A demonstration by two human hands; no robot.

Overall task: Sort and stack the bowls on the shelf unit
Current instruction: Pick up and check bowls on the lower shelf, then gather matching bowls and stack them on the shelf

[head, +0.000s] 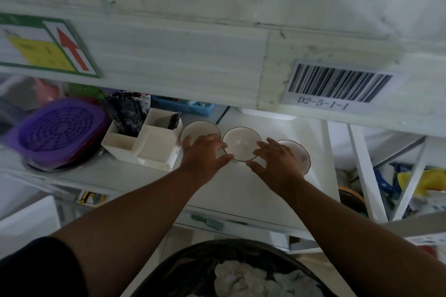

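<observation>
We note both hands, left hand (204,152) and right hand (277,161), grip wide, flanking the middle bowl (241,143) of three on the shelf (241,190).

I'm looking down at three white bowls in a row on the shelf (241,190): my left hand (204,154) is covering the left bowl (196,129), my right hand (277,163) the right bowl (300,154), both flanking the middle bowl (241,143).

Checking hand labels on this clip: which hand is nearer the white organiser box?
Left. The left hand lies just right of the white organiser box, over the leftmost bowl; the right hand is farther right, beyond the middle bowl.
</observation>
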